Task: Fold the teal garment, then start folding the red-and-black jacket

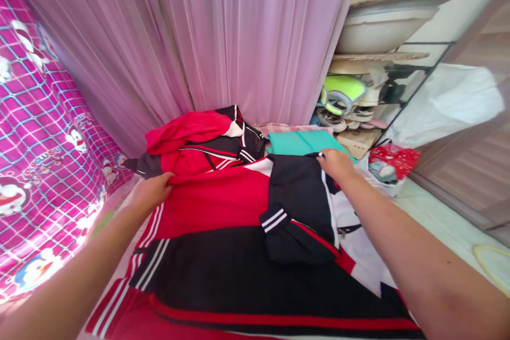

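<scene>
A red, black and white jacket (223,196) with striped cuffs lies spread out in front of me, one black sleeve folded across it. My left hand (157,188) pinches its red far edge at the left. At the right, my right hand (337,163) is closed on the black edge of the same jacket. The cloth between the two hands is drawn fairly straight. Just beyond it rests a crumpled heap of red and black clothing (195,138). A folded teal cloth (305,142) lies behind my right hand.
A lilac curtain (255,37) hangs across the back. Pink patterned fabric (43,133) rises on the left. To the right stand a rack with shoes (360,114), a red plastic bag (392,159), a white bag (458,101) and a wooden door (474,143).
</scene>
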`<state>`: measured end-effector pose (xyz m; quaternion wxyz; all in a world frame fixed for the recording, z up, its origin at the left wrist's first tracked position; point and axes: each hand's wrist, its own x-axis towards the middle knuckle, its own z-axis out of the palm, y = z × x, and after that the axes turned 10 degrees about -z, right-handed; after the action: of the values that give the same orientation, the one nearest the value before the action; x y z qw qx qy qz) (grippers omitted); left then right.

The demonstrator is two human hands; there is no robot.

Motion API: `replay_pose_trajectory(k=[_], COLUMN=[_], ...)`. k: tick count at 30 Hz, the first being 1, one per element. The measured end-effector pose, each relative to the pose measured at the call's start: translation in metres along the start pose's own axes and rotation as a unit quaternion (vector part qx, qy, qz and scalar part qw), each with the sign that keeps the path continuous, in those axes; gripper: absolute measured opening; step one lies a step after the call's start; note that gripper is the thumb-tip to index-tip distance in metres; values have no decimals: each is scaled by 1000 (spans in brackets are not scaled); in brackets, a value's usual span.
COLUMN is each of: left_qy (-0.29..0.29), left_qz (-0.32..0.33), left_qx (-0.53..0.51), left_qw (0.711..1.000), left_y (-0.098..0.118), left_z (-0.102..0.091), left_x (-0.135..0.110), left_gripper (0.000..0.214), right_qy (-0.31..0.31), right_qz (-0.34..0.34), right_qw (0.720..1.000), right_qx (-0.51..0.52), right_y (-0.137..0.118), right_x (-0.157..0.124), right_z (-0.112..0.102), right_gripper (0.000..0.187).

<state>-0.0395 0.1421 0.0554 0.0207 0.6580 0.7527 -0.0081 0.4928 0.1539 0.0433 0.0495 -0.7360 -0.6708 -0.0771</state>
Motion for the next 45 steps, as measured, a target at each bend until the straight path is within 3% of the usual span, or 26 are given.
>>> replay_pose_trajectory(k=[5, 10, 14, 17, 22, 25, 31, 36, 39, 43, 45], left_qy=[46, 159, 80, 59, 82, 90, 100, 103, 103, 95, 97], left_qz=[-25, 87, 225, 261, 251, 243, 227, 229, 230, 226, 224], left_qx=[85, 26, -48, -80, -100, -115, -139, -143, -141, -142, -141], left_qw=[995, 983, 970, 960, 959, 959, 959, 957, 957, 959, 959], left_y=[22, 36, 59, 74, 80, 80, 83, 83, 84, 85, 85], left_z=[1, 11, 39, 61, 88, 100, 109, 108, 107, 105, 105], left_x=[-7, -32, -70, -94, -106, -107, -109, -111, -112, -113, -113], left_gripper=[47, 47, 39, 40, 41, 39, 38, 39, 39, 39, 39], right_qy=[-17, 40, 29, -21, -68, -87, -69, -66, -13, -14, -37], right_qz=[8, 13, -154, -262, -248, -229, -170, -150, -228, -438, -429], right_qw=[1000, 999, 987, 963, 966, 969, 983, 986, 971, 890, 893], right_qx=[-5, -12, 32, 58, 34, 16, 11, 22, 68, 129, 131], right_y=[-18, -41, -83, -124, -165, -169, -168, -179, -184, -182, -180], right_x=[-15, -32, -39, -34, -11, 4, 26, 10, -21, -49, -48], right_z=[17, 4, -11, -10, -1, 4, 13, 18, 20, 36, 47], right_gripper=[35, 45, 38, 35, 38, 31, 37, 37, 35, 40, 47])
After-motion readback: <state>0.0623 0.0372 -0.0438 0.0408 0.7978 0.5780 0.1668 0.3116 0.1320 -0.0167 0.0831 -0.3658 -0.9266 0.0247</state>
